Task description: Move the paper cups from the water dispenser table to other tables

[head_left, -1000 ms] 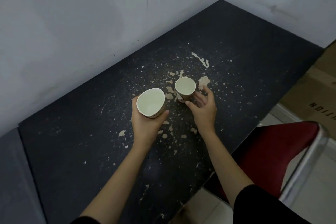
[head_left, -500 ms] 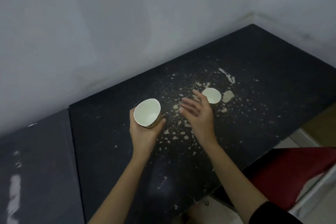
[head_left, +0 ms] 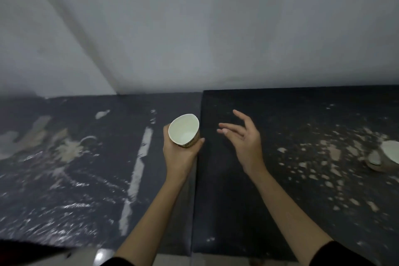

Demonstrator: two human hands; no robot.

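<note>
My left hand (head_left: 179,155) is shut on a white paper cup (head_left: 184,130) with a printed outside, its mouth tilted toward me, held over the seam between two dark tables. My right hand (head_left: 244,138) hovers open and empty to the right of that cup, fingers spread, above the right table (head_left: 269,190). A second paper cup (head_left: 390,153) stands on the right table at the frame's far right edge, partly cut off and blurred.
The right table is speckled with pale chipped patches. The left table (head_left: 75,168) has worn pale streaks and smears. A grey wall (head_left: 194,28) runs right behind both tables. Light floor shows at the bottom edge.
The view has swung left. My right hand let go of the second cup, which now stays far right on the table. My left hand carried its cup leftward to the seam between the tables.
</note>
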